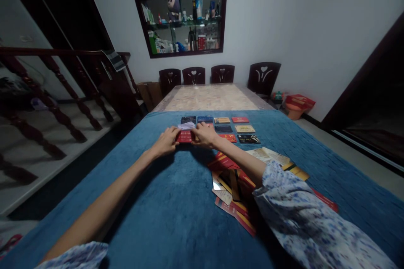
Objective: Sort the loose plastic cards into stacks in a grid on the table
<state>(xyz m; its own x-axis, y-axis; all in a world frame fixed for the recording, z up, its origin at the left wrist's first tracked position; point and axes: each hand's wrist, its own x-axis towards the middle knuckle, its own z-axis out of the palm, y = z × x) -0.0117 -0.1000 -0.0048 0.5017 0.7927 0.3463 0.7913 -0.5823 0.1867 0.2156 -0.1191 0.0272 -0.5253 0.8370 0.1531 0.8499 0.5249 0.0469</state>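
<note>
"How much of the red card [184, 136] shows?"

"Only its middle. The left hand [166, 142] covers one end and the right hand [205, 134] the other. I can't tell whether the fingers pinch it or only press on it."

"And the print on the rows of cards [244, 128]?"

"Too small to read. The loose pile [227, 164] lies partly under the right forearm and sleeve."

"The wall shelf [186, 17]?"

"The labels are unreadable. Both sleeves run off the bottom edge, and the table [208, 96] hides the chairs [222, 73] below their backs."
</note>
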